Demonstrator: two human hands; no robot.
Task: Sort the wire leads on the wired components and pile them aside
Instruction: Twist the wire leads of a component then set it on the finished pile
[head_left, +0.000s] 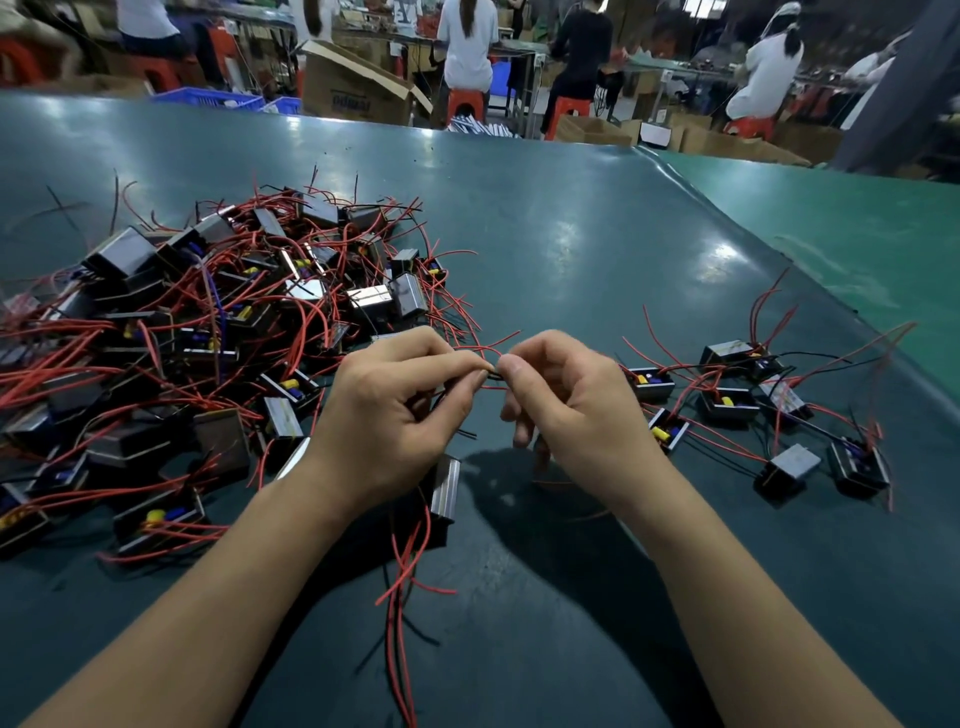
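Observation:
A big tangled heap of black boxed components (208, 332) with red and black wire leads covers the left of the dark green table (571, 249). A smaller group of components (753, 410) lies spread out at the right. At the centre, my left hand (395, 415) and my right hand (561, 405) meet fingertip to fingertip, both pinching thin red and black wire leads (491, 364). Below my left hand hangs one component (444, 491) with a metal side, its red leads (405, 597) trailing down toward me. Whether my left palm also holds that component is hidden.
The table's right edge runs diagonally beside a lighter green surface (857, 234). Beyond the far edge stand cardboard boxes (353, 83), blue crates (213, 98) and red stools, with several people working with their backs turned.

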